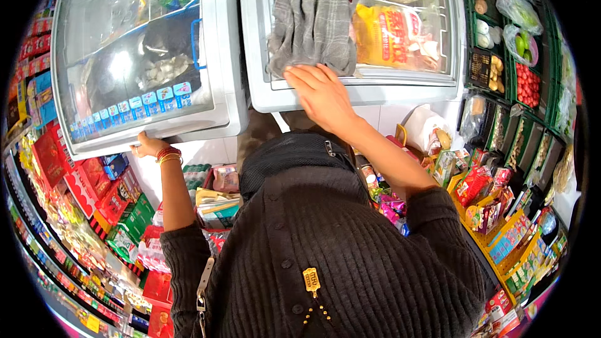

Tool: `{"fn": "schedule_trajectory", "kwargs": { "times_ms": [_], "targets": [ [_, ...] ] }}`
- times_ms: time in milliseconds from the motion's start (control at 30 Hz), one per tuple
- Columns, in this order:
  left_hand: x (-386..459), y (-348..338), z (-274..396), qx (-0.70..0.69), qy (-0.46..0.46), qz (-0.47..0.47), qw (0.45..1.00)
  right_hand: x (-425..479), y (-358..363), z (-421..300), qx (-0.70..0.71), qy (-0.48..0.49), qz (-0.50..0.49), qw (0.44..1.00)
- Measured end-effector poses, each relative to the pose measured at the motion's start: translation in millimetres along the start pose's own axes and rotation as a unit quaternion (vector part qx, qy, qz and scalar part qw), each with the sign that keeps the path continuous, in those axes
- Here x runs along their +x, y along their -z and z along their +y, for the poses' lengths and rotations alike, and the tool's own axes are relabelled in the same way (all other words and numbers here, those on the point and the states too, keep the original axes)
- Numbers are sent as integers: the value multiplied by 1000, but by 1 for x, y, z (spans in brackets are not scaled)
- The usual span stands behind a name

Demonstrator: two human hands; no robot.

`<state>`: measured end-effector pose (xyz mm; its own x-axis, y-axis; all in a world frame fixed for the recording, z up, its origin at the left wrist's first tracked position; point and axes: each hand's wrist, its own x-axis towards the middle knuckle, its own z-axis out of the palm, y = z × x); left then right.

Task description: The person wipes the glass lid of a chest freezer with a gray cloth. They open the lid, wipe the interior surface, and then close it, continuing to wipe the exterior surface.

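My left hand (150, 145) grips the front edge of the sliding glass lid (94, 150) on the left chest freezer. Under that glass lie wire baskets and packaged goods, partly blurred by glare. My right hand (321, 96) presses its fingers onto the lower end of a grey plaid cloth (314, 23) with a small dark tag. The cloth is spread over the glass top of the right chest freezer (300, 98). Beside it, beneath the glass, shows a yellow food bag (380, 35) bearing writing.
Green produce crates (509, 56) stand at the right. Below them sits a yellow snack rack (493, 230). Shelves of packaged goods (84, 263) curve along the left. A white sack (425, 126) stands on the tiled floor. A black waist bag (296, 159) hangs at my front.
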<state>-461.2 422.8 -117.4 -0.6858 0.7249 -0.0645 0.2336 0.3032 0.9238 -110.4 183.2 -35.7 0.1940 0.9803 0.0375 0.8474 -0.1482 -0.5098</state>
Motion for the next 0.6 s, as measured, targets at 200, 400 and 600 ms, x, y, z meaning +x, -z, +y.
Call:
{"fn": "schedule_trajectory", "kwargs": {
  "times_ms": [200,400,600],
  "targets": [
    [16,4,-17,1,-29,13,1000,-82,56,123,-55,-203,131,969],
    [0,-1,-4,-3,-18,6,1000,-64,35,76,-113,-186,74,973],
    [18,0,-22,16,-61,5,998,11,-9,-20,-1,-73,82,994]
  ]
}}
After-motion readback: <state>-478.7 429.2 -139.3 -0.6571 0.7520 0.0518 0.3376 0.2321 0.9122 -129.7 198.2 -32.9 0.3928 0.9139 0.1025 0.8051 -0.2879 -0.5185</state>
